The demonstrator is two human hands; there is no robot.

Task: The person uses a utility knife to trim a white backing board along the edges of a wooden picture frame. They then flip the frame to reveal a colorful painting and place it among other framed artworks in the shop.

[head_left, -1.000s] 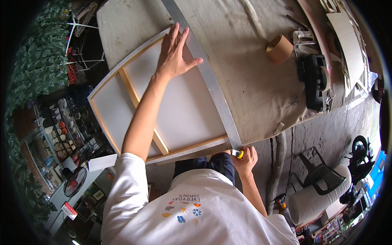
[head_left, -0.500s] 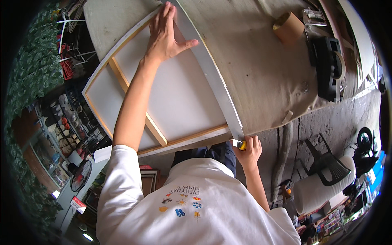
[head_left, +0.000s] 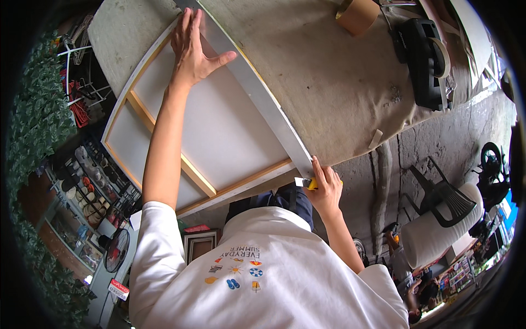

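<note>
Head view, and from where I stand the leafy green foliage [head_left: 44, 123] hangs well to the left of the stretched canvas [head_left: 233, 118], with a round wire-caged fan [head_left: 116, 250] nearer to it. The canvas is the landmark, lying back side up on the rumpled, stained beige cloth [head_left: 315, 101]: smooth, whitish fabric within pale wooden bars, a straight crossbar [head_left: 197, 175] dividing it, its outer edge wrapped in white. Over its far end, the left hand [head_left: 189, 63] lies with fingers extended and thumb splayed wide, fingertips on the upper part of a flat grey metal strip [head_left: 255, 90] (whether the thumb presses too, I cannot tell). That strip runs along the canvas's right side. At the canvas's near right corner, the right hand [head_left: 327, 189] has its fingers curled around a yellow-handled knife [head_left: 313, 184], the flat blade pointing left and the index finger stretched to the strip's lower end. Right of the canvas stand a brown tape roll [head_left: 357, 16], a blocky black tape dispenser [head_left: 422, 60] and, farther off, a slatted dark chair [head_left: 446, 200].
</note>
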